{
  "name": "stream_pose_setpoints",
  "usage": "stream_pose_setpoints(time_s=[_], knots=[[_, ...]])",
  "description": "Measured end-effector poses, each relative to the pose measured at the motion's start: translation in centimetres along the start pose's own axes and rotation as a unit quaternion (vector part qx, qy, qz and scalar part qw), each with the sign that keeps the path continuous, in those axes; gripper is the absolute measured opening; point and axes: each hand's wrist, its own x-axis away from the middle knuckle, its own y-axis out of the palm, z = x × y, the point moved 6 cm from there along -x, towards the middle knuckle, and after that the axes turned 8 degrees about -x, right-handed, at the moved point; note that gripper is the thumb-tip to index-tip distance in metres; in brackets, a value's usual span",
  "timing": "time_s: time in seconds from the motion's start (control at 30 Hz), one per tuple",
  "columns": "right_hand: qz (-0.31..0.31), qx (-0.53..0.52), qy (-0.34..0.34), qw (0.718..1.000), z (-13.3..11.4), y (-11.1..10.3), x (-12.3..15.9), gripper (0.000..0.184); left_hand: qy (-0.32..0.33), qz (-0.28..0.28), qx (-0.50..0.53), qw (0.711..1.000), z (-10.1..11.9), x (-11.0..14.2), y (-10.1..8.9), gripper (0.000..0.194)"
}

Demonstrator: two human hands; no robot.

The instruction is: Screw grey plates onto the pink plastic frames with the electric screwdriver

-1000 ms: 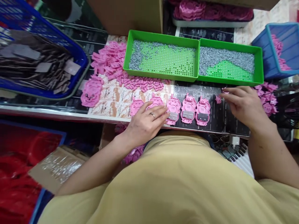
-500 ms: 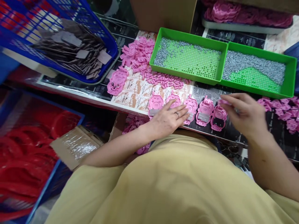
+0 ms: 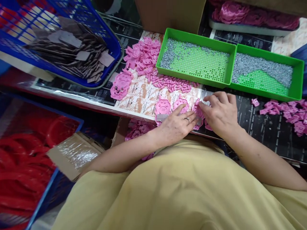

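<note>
A row of pink plastic shells (image 3: 163, 107) lies along the near edge of the table. My left hand (image 3: 176, 126) rests flat on the row with its fingers stretched over the middle shells, a ring on one finger. My right hand (image 3: 220, 113) covers the right end of the row, fingers curled down onto a shell (image 3: 198, 110) beside the left fingertips. What the right fingers pinch is hidden. Only the two leftmost shells show in full.
Two green trays (image 3: 229, 72) of small grey metal parts stand behind the row. Loose pink pieces (image 3: 144, 57) are heaped left of them, more pink pieces (image 3: 285, 110) at the right. A blue basket (image 3: 115, 48) of grey-brown cards sits far left. Red items (image 3: 21, 166) lie below the table.
My right hand has moved left from the pink pieces at the right onto the right end of the shell row. The left hand stays on the row. The view has shifted left.
</note>
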Motion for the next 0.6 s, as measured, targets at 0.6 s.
stream_pose_setpoints(time_s=[0.6], knots=[[-0.087,0.043,-0.051,0.994,-1.5,0.2,0.4,0.029,0.038,0.035,-0.034,0.998,-0.3,-0.5,-1.1,0.028]])
